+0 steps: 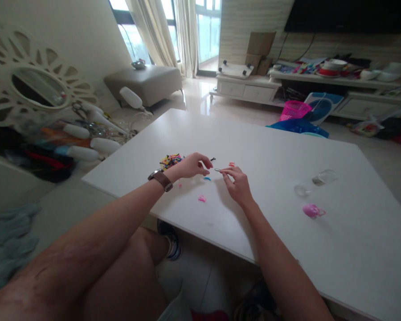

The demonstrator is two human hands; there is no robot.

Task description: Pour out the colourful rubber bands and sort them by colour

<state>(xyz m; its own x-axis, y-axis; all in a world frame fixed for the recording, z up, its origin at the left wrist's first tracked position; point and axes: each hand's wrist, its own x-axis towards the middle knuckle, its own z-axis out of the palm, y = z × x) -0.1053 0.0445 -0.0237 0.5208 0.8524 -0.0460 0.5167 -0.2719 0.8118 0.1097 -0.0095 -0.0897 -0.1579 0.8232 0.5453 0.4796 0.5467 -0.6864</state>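
Note:
My right hand (235, 180) pinches a small dark hair tie (217, 170) between thumb and fingertips, just above the white table. Facing it, my left hand (197, 165) has its thumb and fingers apart with nothing between them; a wristwatch is on that arm. Behind the left wrist lies a pile of colourful hair ties (170, 161), partly hidden. Around the hands are a small black hair tie (213, 158), an orange-red piece (231, 164), a blue piece (207, 179) and a pink piece (202, 199), too small to name surely.
On the right of the white table (280, 156) lie a clear jar (324, 177), a clear round lid (301, 191) and a pink cap-like item with a loop (313, 211). A pink basket (294, 110) and a blue bag (297, 126) stand beyond the far edge.

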